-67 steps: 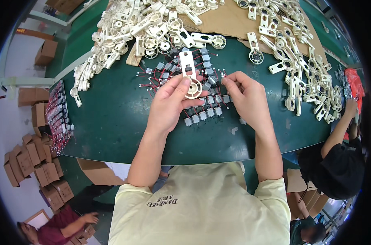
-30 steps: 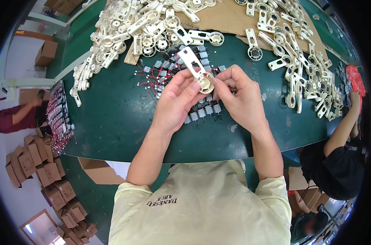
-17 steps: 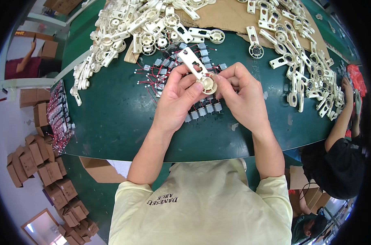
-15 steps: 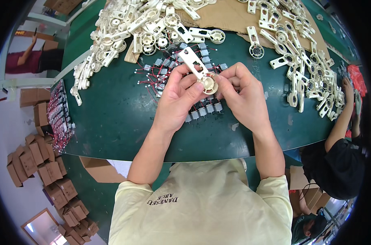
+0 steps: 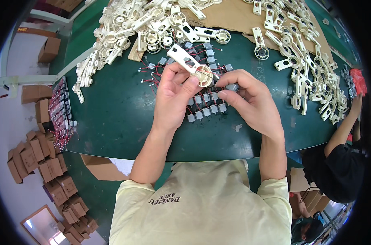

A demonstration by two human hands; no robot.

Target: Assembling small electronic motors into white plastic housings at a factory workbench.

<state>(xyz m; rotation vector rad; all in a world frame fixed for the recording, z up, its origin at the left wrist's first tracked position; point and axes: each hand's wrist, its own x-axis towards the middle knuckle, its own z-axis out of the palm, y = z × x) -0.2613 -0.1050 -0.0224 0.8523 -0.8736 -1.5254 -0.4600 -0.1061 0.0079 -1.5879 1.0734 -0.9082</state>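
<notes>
My left hand (image 5: pixel 174 96) pinches a cream plastic housing (image 5: pixel 183 58), a flat slotted handle with a round ring at its lower end. The ring faces up and tilts toward my right hand. Close by on the right, my right hand (image 5: pixel 256 100) is closed with a small grey motor (image 5: pixel 232 87) between thumb and fingers. Thin dark and red wires run across the ring toward the right fingertips; their exact ends are hidden. Beneath both hands, several grey motors (image 5: pixel 214 108) with red and black leads lie in rows on the green table (image 5: pixel 112 106).
A heap of cream housings (image 5: pixel 126 24) covers the far left. More housings (image 5: pixel 312 77) spread along the right on brown cardboard (image 5: pixel 230 16). Bundled motors (image 5: pixel 61 110) sit at the left table edge. On the right a co-worker's arm (image 5: pixel 344 122) reaches near a red bag (image 5: pixel 358 81).
My right hand has drawn away from the ring to the right, and a grey motor now shows in its fingers. The housing has shifted left and tipped in my left hand.
</notes>
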